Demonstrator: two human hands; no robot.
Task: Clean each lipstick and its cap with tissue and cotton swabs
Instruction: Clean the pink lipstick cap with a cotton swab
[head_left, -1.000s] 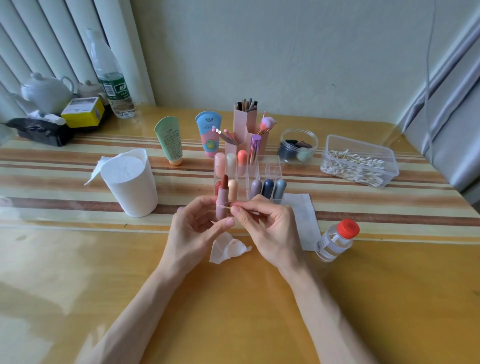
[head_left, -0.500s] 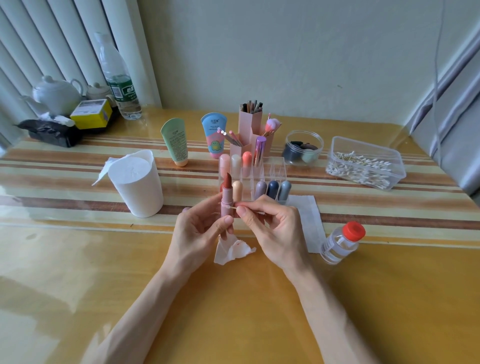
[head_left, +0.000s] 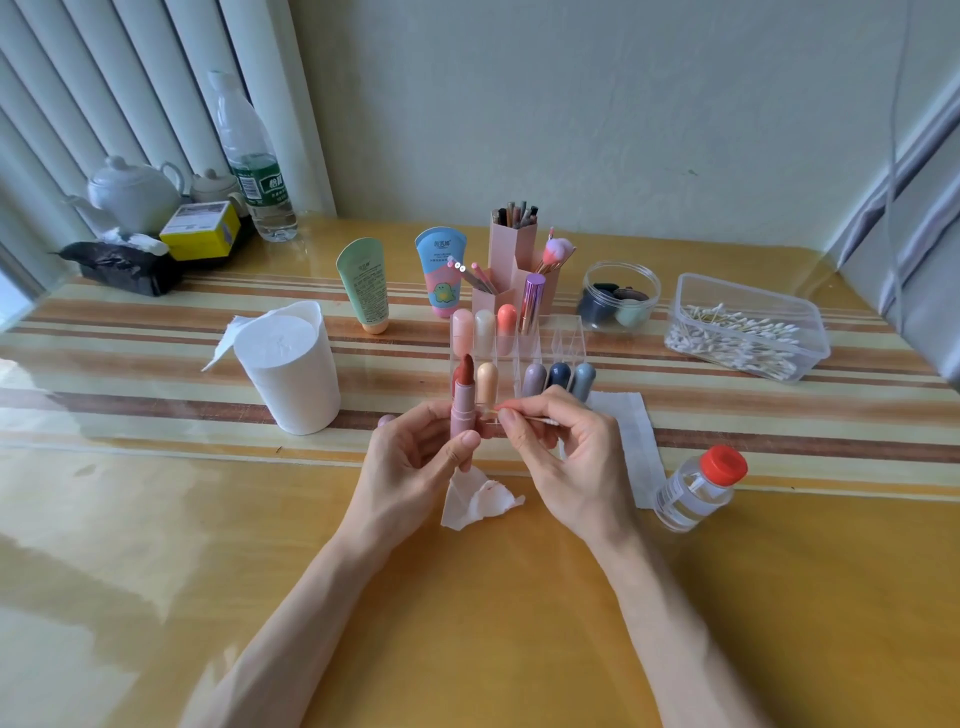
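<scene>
Lipstick (head_left: 462, 410) base hidden by left fingers (head_left: 460, 449), green tube (head_left: 363, 283) print too small

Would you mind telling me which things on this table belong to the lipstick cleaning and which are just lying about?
In use: lipstick in the left hand, cotton swab in the right hand, used tissue, tissue roll, box of swabs, rack of lipsticks.
Lying about: teapot, water bottle, yellow box, green tube, brush holder, jar of sponges.

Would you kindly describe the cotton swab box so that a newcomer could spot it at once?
Follow the striped band of the table to its right end. There, right of the round clear jar, stands the cotton swab box: the only rectangular clear tub, open-topped and filled with white-tipped sticks.
</scene>
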